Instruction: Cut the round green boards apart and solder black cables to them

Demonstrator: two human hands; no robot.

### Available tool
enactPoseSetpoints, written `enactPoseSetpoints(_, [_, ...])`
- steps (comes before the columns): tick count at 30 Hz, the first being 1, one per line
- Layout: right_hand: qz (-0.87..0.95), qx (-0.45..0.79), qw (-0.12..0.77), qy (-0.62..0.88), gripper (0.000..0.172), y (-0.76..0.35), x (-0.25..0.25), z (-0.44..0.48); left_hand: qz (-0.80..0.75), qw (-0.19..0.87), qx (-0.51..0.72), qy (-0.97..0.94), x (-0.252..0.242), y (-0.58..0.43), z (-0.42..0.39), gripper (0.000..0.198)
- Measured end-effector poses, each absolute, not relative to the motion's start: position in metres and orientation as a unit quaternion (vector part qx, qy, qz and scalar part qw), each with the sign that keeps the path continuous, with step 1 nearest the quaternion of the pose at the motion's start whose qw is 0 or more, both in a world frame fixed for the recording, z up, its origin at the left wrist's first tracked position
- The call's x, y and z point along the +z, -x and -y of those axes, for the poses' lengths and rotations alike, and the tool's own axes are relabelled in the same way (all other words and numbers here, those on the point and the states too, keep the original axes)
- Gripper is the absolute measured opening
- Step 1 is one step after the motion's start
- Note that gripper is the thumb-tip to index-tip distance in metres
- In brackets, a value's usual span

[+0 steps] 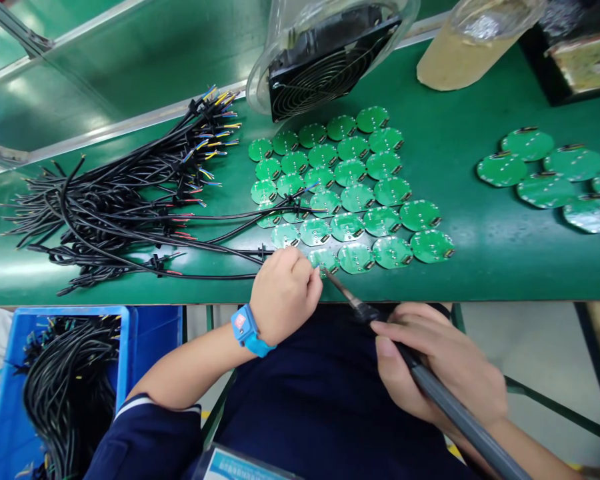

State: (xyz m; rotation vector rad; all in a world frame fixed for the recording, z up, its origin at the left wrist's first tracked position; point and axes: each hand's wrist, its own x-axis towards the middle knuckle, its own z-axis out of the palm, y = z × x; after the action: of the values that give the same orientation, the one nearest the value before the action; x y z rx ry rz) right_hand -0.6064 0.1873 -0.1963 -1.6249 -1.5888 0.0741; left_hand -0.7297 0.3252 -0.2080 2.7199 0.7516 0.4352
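My right hand is wrapped round the dark handle of a soldering iron. The iron's tip touches or nearly touches the left part of a round green circuit board in the front row. Beside that tip, my left hand is closed in a pinch, knuckles up, with a blue band on the wrist. A black cable runs from the left into this hand; its wire end is hidden by the fingers. More round boards lie in rows behind, and a few cable ends rest over them.
A heap of black cables with coloured wire ends covers the bench's left. A fan inside clear plastic stands behind the boards. A beige container and more boards are right. Below left, a blue bin holds cables.
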Motion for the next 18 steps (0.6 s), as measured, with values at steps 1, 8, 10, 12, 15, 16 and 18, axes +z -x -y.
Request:
enactPoseSetpoints(1, [0.626,0.038,0.423,0.654,0.015,0.604,-0.197,-0.185,-0.263,0.140,0.148,-0.943,-0.208,0.729,-0.325,0.021])
enactPoseSetpoints(8, [0.580,0.067,0.466,0.665,0.018,0.599,-0.199,-0.184,-0.276,0.196,0.120,-0.933,-0.198,0.726,-0.330,0.012])
enactPoseSetpoints(10, [0.585,0.064,0.465,0.662,0.017,0.599,-0.198,-0.188,-0.271,0.230,0.107,-0.929,-0.194,0.726,-0.334,0.010])
enactPoseSetpoints(12, [0.590,0.059,0.464,0.658,0.017,0.599,-0.197,-0.191,-0.262,0.254,0.092,-0.927,-0.192,0.725,-0.338,0.012])
enactPoseSetpoints(15, [0.594,0.055,0.468,0.652,0.016,0.599,-0.197,-0.194,-0.259,0.269,0.076,-0.925,-0.191,0.724,-0.342,0.013])
enactPoseSetpoints(16, [0.595,0.053,0.471,0.650,0.017,0.599,-0.197,-0.195,-0.259,0.271,0.073,-0.924,-0.190,0.724,-0.342,0.012])
enactPoseSetpoints(18, [0.595,0.052,0.474,0.647,0.017,0.599,-0.196,-0.196,-0.260,0.273,0.070,-0.924,-0.190,0.724,-0.343,0.012])
